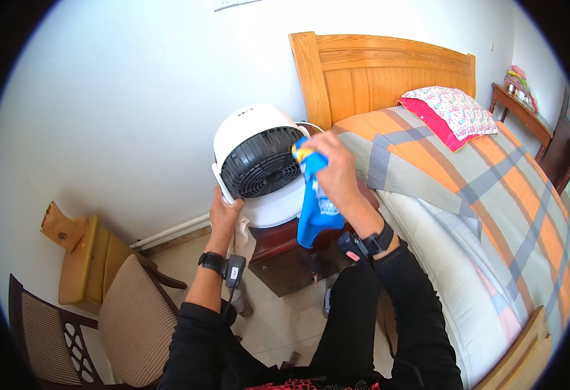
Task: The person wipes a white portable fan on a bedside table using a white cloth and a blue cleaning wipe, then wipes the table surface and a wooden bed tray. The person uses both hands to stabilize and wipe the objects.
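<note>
A white electric fan point(253, 122) with a black round grille stands in front of me on a dark reddish-brown nightstand point(285, 253). At the fan's left side, my left hand point(224, 212) grips the lower end of its white bracket, near the round base point(275, 209). My right hand point(333, 163) is raised at the fan's right, its fingers closed around a bunched blue cloth point(321, 219) with yellow and white patches. The cloth hangs down in front of the nightstand. Whether it touches the fan, I cannot tell.
To the right is a bed with a wooden headboard point(392, 68), a plaid sheet point(460, 180) and a flowered pillow point(453, 112). A padded chair point(139, 317) and a yellowish box point(82, 268) stand at left. White pipes point(173, 231) run along the wall.
</note>
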A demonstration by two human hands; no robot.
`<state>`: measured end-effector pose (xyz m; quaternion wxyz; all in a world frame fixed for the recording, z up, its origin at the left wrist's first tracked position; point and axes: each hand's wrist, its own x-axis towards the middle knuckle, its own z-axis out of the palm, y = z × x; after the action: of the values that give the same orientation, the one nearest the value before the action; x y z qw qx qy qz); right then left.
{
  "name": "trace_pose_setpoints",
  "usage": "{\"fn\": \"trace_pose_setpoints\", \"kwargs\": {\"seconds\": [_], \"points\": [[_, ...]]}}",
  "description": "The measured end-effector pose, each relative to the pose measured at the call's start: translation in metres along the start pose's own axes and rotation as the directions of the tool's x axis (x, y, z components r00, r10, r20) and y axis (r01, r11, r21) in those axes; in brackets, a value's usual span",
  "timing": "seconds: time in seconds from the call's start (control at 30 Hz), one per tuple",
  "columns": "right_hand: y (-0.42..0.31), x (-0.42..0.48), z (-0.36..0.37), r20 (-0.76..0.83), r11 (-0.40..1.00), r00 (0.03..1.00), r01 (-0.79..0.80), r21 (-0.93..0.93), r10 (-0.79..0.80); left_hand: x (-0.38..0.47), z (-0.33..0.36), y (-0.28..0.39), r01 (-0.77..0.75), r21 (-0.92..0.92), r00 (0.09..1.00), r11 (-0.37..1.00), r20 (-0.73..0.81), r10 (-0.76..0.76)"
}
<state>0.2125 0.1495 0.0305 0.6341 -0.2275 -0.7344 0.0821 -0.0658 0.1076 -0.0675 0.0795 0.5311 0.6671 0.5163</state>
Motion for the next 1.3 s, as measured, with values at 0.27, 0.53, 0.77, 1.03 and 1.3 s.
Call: {"fn": "trace_pose_setpoints", "kwargs": {"seconds": [0.27,0.53,0.77,1.03,1.3], "points": [[0.016,0.018,0.025,-0.115,0.999,0.993,-0.038,-0.026,0.035,0.003,-0.002,-0.003,-0.017,-0.005,1.000,1.000,0.018,0.017],[0.005,-0.025,0.003,0.004,0.979,0.982,-0.188,0.082,0.188,0.006,0.000,-0.008,-0.076,-0.060,0.997,0.995,0.002,0.076],[0.040,0.029,0.029,-0.092,0.965,0.961,-0.263,-0.005,0.262,0.005,-0.003,0.001,-0.060,-0.074,0.998,0.995,0.031,0.063],[0.027,-0.032,0.002,0.106,0.943,0.938,-0.333,0.007,0.331,0.003,-0.002,0.001,-0.038,-0.078,0.999,0.996,0.026,0.040],[0.014,0.025,0.023,-0.274,0.993,0.955,-0.112,0.035,0.117,0.001,-0.003,0.004,-0.038,-0.067,0.999,0.997,0.014,0.039]]}}
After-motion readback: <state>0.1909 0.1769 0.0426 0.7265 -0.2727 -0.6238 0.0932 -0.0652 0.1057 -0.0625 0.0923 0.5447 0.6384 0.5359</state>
